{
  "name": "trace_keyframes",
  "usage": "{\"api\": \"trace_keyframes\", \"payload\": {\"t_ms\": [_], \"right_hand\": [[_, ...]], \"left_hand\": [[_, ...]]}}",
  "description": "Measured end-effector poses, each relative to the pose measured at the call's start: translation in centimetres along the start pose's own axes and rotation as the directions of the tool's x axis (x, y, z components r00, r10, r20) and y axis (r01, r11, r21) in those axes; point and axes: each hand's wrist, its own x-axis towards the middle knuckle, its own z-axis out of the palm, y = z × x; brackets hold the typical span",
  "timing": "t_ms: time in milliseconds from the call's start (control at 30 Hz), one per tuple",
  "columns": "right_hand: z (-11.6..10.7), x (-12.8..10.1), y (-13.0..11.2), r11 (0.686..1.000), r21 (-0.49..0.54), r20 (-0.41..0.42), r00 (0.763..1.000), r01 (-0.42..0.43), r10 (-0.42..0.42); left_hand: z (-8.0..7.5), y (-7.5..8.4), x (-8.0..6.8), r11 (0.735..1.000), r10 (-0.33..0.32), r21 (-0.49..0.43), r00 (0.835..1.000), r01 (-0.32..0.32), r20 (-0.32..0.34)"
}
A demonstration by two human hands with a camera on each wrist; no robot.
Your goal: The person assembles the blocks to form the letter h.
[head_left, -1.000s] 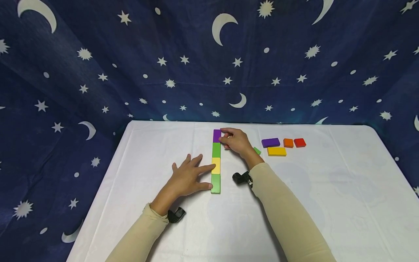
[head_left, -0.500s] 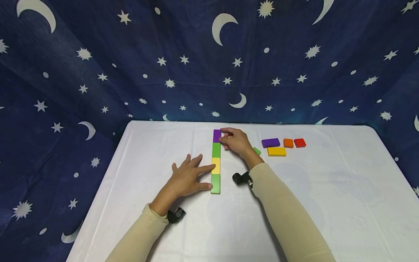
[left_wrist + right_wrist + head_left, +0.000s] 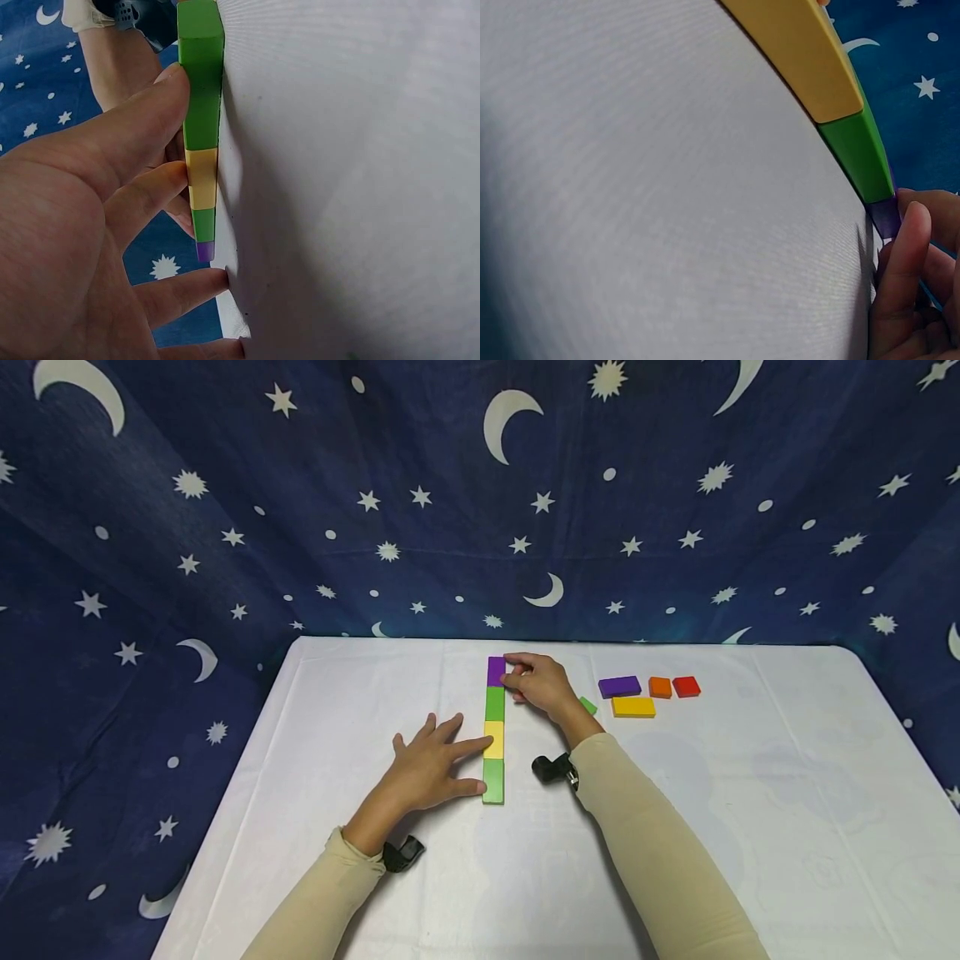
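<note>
On the white table, several blocks lie end to end in a straight line: a purple block (image 3: 497, 672) at the far end, a green block (image 3: 495, 703), a yellow block (image 3: 493, 740) and a light green block (image 3: 493, 782) nearest. My right hand (image 3: 542, 683) holds the purple block at its right side, thumb and index finger curled at it. Fingers spread, my left hand (image 3: 429, 767) lies left of the line, its index fingertip on the yellow block and its thumb against the light green one. In the left wrist view, thumb and index touch the blocks' sides.
Right of my right hand lie a second purple block (image 3: 619, 687), a long yellow block (image 3: 633, 707), an orange block (image 3: 660, 687) and a red block (image 3: 686, 687). Another green block (image 3: 588, 705) is partly hidden by my right wrist. A dark blue star-patterned cloth (image 3: 450, 468) hangs behind the table.
</note>
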Motion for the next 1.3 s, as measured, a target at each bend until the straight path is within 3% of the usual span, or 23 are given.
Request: {"api": "trace_keyframes", "payload": {"t_ms": [267, 533, 600, 767, 867, 1067, 1300], "right_hand": [[-0.4, 0.1, 0.0, 0.998, 0.041, 0.046, 0.998, -0.041, 0.039], [-2.5, -0.5, -0.8, 0.962, 0.232, 0.196, 0.976, -0.142, 0.097], [-3.2, -0.9, -1.2, 0.963, 0.230, 0.212, 0.973, -0.139, 0.090], [-5.6, -2.2, -2.6, 0.998, 0.057, 0.200, 0.979, -0.037, 0.025], [-7.1, -3.3, -3.2, 0.993, -0.111, 0.201, 0.979, 0.050, -0.027], [-9.1, -5.3, -3.4, 0.897, -0.388, 0.233, 0.964, 0.210, -0.125], [-10.7, -7.0, -1.9, 0.790, -0.514, 0.334, 0.926, 0.334, -0.174]], "left_hand": [[0.0, 0.0, 0.0, 1.000, 0.000, 0.003, 1.000, 0.000, 0.000], [-0.1, 0.1, 0.2, 1.000, 0.000, 0.006, 1.000, 0.000, 0.003], [-0.1, 0.1, 0.2, 1.000, -0.005, 0.002, 1.000, 0.005, 0.005], [-0.3, 0.0, 0.1, 1.000, -0.008, -0.009, 1.000, 0.008, 0.004], [-0.2, -0.1, 0.0, 1.000, -0.007, -0.006, 1.000, 0.007, 0.003], [-0.1, -0.3, -0.1, 1.000, -0.011, 0.000, 1.000, 0.011, -0.004], [-0.1, -0.4, -0.2, 1.000, -0.010, -0.006, 1.000, 0.010, -0.012]]}}
